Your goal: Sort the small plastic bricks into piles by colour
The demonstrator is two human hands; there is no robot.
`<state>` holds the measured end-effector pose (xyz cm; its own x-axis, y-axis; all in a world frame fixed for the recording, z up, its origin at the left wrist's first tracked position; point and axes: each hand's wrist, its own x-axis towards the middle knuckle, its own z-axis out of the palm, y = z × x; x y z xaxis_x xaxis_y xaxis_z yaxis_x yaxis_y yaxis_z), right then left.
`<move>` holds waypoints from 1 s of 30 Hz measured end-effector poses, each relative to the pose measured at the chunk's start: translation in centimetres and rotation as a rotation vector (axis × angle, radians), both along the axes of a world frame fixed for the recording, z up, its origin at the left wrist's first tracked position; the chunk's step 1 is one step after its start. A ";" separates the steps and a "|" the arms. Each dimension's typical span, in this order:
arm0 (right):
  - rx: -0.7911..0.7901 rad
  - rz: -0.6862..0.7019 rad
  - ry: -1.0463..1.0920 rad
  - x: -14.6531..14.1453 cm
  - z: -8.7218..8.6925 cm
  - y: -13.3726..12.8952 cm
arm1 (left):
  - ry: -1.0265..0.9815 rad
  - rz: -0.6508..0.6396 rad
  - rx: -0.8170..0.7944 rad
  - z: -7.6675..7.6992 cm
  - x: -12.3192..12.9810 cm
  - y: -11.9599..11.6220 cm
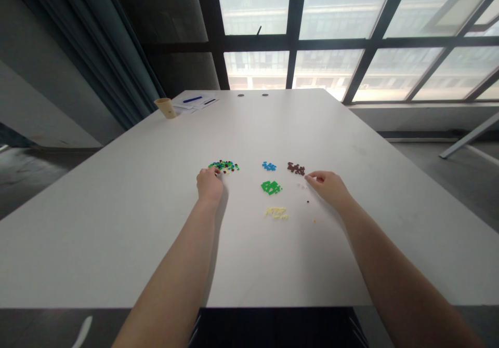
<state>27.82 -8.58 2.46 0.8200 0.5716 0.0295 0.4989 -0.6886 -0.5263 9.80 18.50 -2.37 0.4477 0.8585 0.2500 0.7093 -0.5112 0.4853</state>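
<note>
My left hand (209,183) rests at the near edge of a mixed pile of small coloured pieces (228,165), fingers pinched on something I cannot make out. My right hand (326,184) has its fingertips together beside a cluster of brown pieces (296,169); whatever lies between them is hidden. Between the hands are groups of blue pieces (268,166), green pieces (271,187) and pale yellow pieces (276,213). Some whitish pieces (302,186) lie close to my right fingers, with one dark piece (307,201) and one orange-yellow piece (314,221) nearer to me.
All of this lies on a white table (249,265). A tan cup (166,108) stands at the far left edge, beside papers (195,102) with a blue pen (192,99). Two dark discs (240,95) sit near the far edge, before the windows.
</note>
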 end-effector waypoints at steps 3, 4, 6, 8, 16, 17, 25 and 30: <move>0.005 0.003 -0.014 0.0 0.0 0.0 | -0.053 0.029 -0.012 0.6 0.1 -0.3; 0.011 0.004 -0.020 0.0 0.0 0.0 | -0.095 0.025 -0.021 0.9 0.2 -0.4; 0.030 0.011 -0.032 0.0 0.0 0.0 | -0.261 -0.004 -0.095 1.4 0.6 -0.7; 0.070 0.022 -0.042 -0.2 -0.2 0.1 | -0.482 -0.035 -0.257 1.9 1.2 -1.1; 0.464 0.273 -0.236 -3.9 -0.3 1.2 | -1.005 -0.342 -1.411 5.2 2.3 -8.3; 0.498 0.325 -0.278 -4.4 -0.3 1.3 | -1.014 -0.386 -1.518 5.3 2.2 -9.4; 0.590 0.482 -0.414 -6.1 -0.2 1.5 | -0.895 -0.558 -1.967 3.8 2.1 -13.2; 0.614 0.493 -0.412 -6.2 -0.1 1.4 | -0.875 -0.594 -2.013 3.8 1.8 -13.4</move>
